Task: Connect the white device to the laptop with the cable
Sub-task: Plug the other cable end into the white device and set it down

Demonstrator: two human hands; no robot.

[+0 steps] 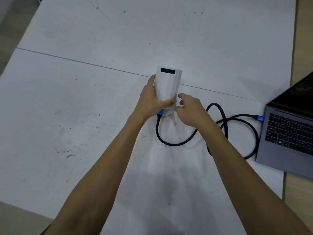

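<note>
White tabletop (84, 99), scuffed with dark marks and crossed by one thin seam, fills your view, with plenty of bare room to the left and beyond. Your left hand (152, 100) wraps the one white device (167, 87) at the table's middle, fingers behind it and thumb pressed across its front. Your right hand (189, 111) sits just beside the device's near end, fingers loosely curled and gripping nothing. One black cable (225, 126) has two blue plugs: one (160, 112) meets the device's near end under your left thumb, the other (260, 118) touches the left edge of the single grey laptop (288, 133), which stands open at the table's right edge. No writing on the device or laptop can be read
</note>
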